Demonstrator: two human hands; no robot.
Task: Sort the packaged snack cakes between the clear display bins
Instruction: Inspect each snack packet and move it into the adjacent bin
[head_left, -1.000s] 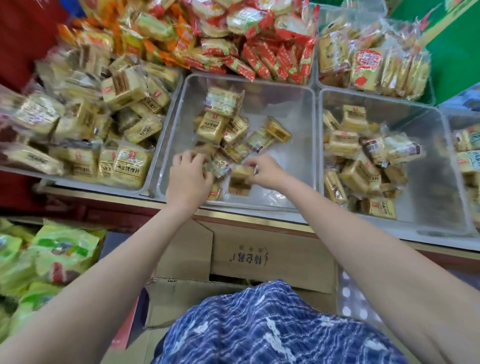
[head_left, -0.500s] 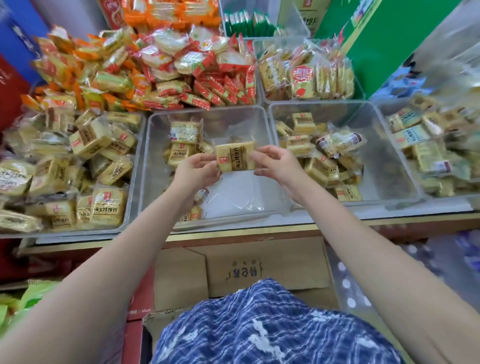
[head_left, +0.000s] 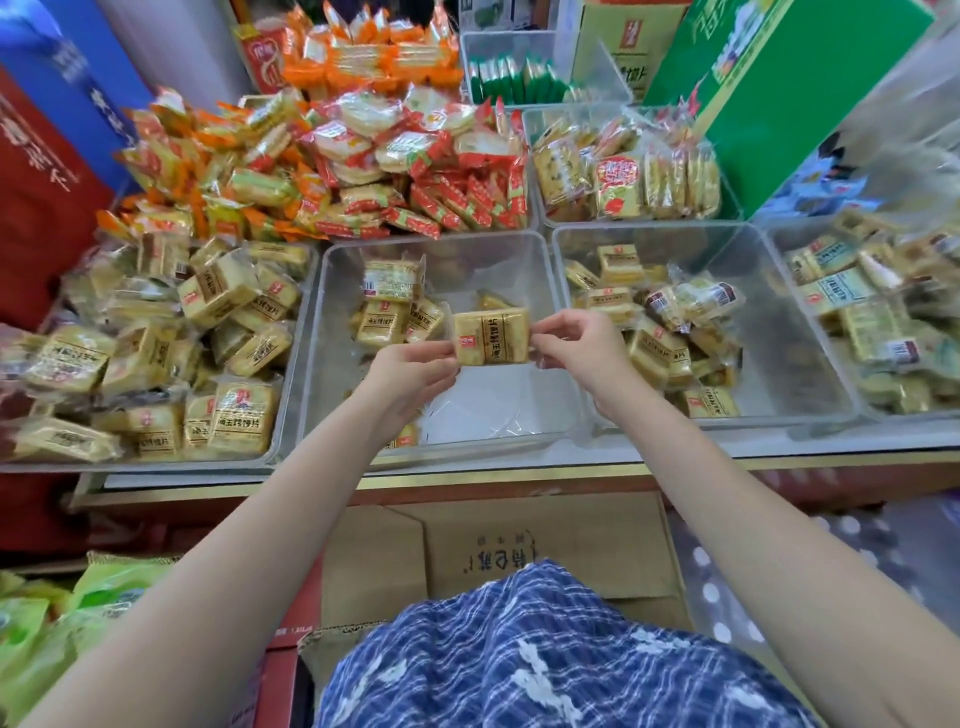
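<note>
I hold one yellow packaged snack cake (head_left: 492, 336) up above the middle clear bin (head_left: 566, 358). My left hand (head_left: 410, 371) pinches its left wrapper edge and my right hand (head_left: 579, 345) pinches its right edge. The middle bin holds a few yellow cakes (head_left: 387, 306) at its back left and a mostly bare floor. The left clear bin (head_left: 298, 332) is piled with similar yellow cakes (head_left: 156, 343). The right clear bin (head_left: 810, 332) holds a smaller heap of yellow cakes (head_left: 660, 322).
Behind the bins lie heaps of orange and red-wrapped snacks (head_left: 374, 150) and a bin of yellow biscuits (head_left: 628, 176). A green carton (head_left: 779, 88) stands at the back right. Another cake bin (head_left: 883, 322) sits far right. A cardboard box (head_left: 519, 551) is below the counter edge.
Both hands lifted one cake out of the middle bin and now hold it stretched between them, slightly higher and further right than half a second ago.
</note>
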